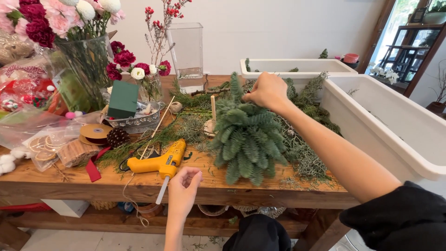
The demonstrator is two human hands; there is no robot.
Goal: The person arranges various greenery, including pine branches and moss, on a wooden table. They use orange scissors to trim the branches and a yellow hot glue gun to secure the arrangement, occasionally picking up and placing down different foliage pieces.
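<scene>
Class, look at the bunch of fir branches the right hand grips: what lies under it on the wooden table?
Under the fir bunch gripped by the right hand lie loose greenery sprigs spread on the wooden table. The tabletop directly beneath the bunch is covered, so anything else there stays hidden.

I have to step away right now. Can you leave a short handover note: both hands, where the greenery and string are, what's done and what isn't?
Right hand: closed on the top of the fir bundle, holding it upright on the wooden table.
Left hand: at the table's front edge, fingers pinched, apparently on a thin string running toward the twine ball.
Yellow glue gun lies beside the left hand.
Done: branches gathered into one bunch.
Left: no binding visible on the bundle; loose greenery lies beneath it.
</scene>
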